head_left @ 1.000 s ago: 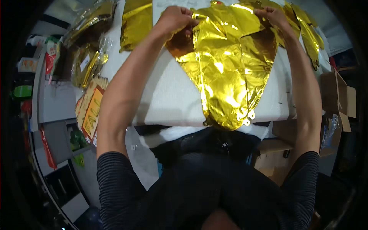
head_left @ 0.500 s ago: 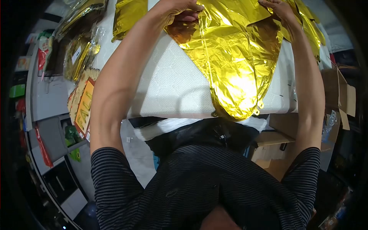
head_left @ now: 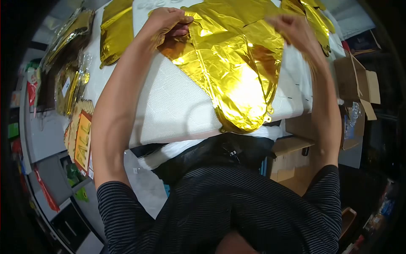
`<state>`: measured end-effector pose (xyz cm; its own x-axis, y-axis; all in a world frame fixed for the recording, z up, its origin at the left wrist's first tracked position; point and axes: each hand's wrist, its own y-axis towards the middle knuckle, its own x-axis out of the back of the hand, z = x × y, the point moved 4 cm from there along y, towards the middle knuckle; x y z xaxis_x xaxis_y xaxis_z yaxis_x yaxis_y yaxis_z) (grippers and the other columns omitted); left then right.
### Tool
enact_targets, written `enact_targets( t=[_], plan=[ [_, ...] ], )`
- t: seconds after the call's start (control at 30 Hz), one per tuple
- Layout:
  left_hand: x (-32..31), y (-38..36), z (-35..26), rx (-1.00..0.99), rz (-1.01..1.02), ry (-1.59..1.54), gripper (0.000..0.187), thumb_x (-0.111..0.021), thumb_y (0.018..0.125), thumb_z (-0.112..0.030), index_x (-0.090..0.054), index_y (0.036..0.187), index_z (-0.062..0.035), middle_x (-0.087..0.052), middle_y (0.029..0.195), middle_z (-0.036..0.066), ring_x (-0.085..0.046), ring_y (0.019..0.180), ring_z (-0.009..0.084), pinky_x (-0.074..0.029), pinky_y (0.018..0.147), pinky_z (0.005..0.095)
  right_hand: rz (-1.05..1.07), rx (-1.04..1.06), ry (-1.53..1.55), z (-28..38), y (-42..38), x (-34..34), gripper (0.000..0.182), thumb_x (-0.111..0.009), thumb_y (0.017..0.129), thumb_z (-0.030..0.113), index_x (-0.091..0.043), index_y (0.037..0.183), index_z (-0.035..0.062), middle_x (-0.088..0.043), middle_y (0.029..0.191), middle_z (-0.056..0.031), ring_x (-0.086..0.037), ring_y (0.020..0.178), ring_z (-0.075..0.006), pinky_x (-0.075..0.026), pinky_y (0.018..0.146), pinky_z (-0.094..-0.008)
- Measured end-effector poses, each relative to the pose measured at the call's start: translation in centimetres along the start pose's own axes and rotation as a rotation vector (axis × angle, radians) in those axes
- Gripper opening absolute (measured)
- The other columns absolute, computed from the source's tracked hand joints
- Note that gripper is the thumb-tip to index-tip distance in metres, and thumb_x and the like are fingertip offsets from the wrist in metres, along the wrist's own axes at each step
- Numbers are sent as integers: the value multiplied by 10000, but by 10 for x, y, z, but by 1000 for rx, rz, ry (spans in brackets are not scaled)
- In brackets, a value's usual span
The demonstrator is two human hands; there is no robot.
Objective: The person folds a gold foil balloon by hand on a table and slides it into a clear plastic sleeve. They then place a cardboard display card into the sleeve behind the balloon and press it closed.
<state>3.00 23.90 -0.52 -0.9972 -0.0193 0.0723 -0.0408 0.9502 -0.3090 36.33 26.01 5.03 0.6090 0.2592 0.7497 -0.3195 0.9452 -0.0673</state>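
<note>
A flat, uninflated gold foil balloon (head_left: 230, 72) lies across the white table, its rounded lower end with small tabs reaching the near edge. My left hand (head_left: 171, 26) is closed on the balloon's upper left edge, thumb and fingers pinched together. At its upper right side is my right hand (head_left: 294, 33), fingers curled and smeared by motion; the fingertips overlap the foil in this view, and I cannot tell whether they grip it.
More gold foil pieces lie at the table's back left (head_left: 116, 34) and back right (head_left: 317, 23). Clear packets of gold foil (head_left: 69, 91) and FALL cards (head_left: 83, 142) sit at left. Open cardboard boxes (head_left: 355, 78) stand at right.
The view has shifted, so the table and balloon appear further left. My right hand has come away from its pinch on the upper edge and moved down along the right side.
</note>
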Motion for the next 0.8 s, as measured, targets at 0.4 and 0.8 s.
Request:
enact_targets(
  t=[0.4,0.8],
  plan=[
    [2,4,1,-17,-62,97,177,-830,866,-116,-690,940,-37,-684,828,6,-650,629,60,-571,590,163,213,-220,250,5,-139,-56,349,-749,963,338,-748,884,-2,-570,635,37,-460,553,-27,-333,485,-240],
    [4,6,5,-91,-34,90,195,-813,872,-102,-696,999,-12,-688,838,15,-658,683,55,-575,610,150,306,-294,374,16,-151,-65,273,-776,943,268,-719,900,4,-603,605,28,-470,459,-18,-312,410,-211]
  ],
)
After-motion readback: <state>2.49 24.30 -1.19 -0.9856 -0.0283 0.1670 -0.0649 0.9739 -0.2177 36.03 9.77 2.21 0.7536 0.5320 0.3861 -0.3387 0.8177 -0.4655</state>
